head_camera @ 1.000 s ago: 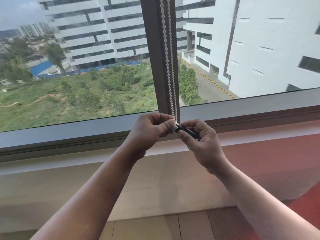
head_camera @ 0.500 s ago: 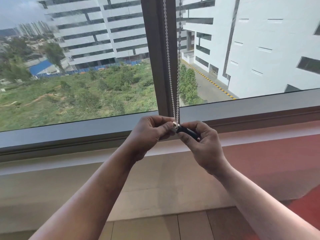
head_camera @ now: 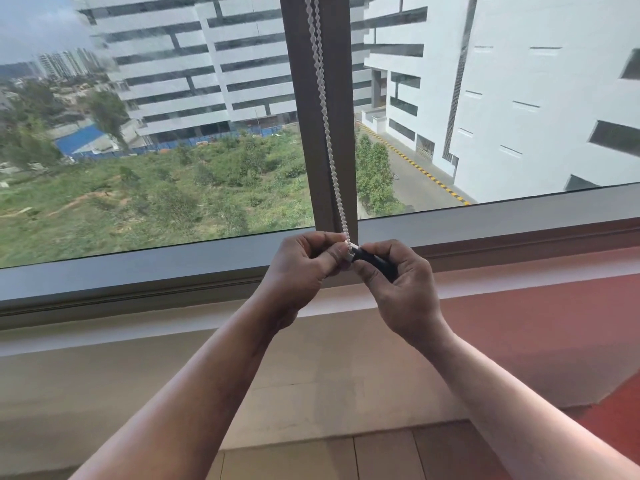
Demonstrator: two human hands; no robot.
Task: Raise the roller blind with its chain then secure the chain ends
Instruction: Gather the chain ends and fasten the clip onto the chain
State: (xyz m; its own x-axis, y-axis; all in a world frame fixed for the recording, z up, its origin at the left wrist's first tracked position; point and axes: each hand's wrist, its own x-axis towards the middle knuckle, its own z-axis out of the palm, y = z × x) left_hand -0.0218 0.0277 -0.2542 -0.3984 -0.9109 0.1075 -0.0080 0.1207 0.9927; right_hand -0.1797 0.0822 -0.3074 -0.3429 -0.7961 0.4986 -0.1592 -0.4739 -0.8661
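A white beaded chain (head_camera: 325,119) hangs in two strands down the dark window mullion (head_camera: 337,161). Its lower end meets a small black holder (head_camera: 375,261) at sill height. My left hand (head_camera: 304,268) pinches the chain's bottom end between thumb and fingers. My right hand (head_camera: 398,282) grips the black holder, its tip touching the chain end. The two hands meet just below the mullion. The roller blind itself is out of view above.
The grey window sill (head_camera: 138,271) runs across behind my hands. Below it is a beige and red wall (head_camera: 519,323). Wooden floor (head_camera: 346,455) shows at the bottom. Buildings and greenery lie beyond the glass.
The two chain strands, spread apart half a second ago, now hang close together. Both hands stay at the same spot on the chain end and black holder.
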